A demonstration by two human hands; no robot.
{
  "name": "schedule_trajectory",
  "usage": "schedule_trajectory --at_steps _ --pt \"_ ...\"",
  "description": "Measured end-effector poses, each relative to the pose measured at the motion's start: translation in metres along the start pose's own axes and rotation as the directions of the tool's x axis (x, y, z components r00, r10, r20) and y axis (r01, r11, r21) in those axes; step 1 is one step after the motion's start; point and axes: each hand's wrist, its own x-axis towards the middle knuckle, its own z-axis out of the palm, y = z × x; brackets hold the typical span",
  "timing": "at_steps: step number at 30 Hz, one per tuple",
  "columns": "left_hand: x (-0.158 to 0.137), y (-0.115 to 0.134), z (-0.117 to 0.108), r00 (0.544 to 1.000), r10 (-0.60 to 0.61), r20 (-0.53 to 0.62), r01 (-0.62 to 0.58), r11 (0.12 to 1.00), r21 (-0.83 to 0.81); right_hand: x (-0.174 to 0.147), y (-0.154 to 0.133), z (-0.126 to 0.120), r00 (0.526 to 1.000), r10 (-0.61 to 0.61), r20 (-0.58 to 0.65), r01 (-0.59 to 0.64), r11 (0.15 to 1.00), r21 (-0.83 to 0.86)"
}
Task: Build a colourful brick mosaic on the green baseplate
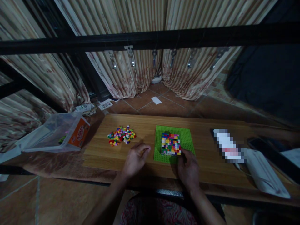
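Observation:
A block of multicoloured toy bricks (171, 143) stands on a green studded baseplate (187, 137). My right hand (189, 167) is at the block's near right corner, with bent fingers and thumb against it. Left of the baseplate, my left hand (136, 160) hovers over the board with thumb and fingertips pinched together. Whatever may be between those fingertips is too small to make out. A loose pile of small coloured bricks (122, 135) lies on the wooden board, beyond and left of my left hand.
The wooden board (145, 125) carries all this. A clear plastic box (53, 134) with an orange label lies at the left. On the right are a blurred-out phone-like object (227, 145), a cable and a white case (266, 175). A dark bar (150, 42) crosses before striped curtains.

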Motion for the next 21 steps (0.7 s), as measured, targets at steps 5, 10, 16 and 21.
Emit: schedule_trajectory --at_steps 5,10,16,21 --pt "0.001 0.026 0.038 0.997 0.025 -0.074 -0.033 0.993 -0.117 0.001 -0.003 -0.001 1.000 0.005 0.006 -0.006 1.000 0.012" --pt "0.015 0.036 0.048 0.997 0.063 -0.043 -0.064 0.998 -0.017 0.002 -0.004 -0.001 1.000 -0.002 0.005 0.002 1.000 0.015" --pt "0.022 0.040 0.055 0.999 0.037 -0.032 -0.035 0.998 0.052 0.002 -0.004 -0.002 1.000 0.004 0.004 -0.004 1.000 0.023" --pt "0.026 0.043 0.058 0.999 -0.003 -0.049 0.006 0.997 0.073 0.001 -0.004 -0.001 1.000 0.000 0.007 0.000 1.000 0.028"
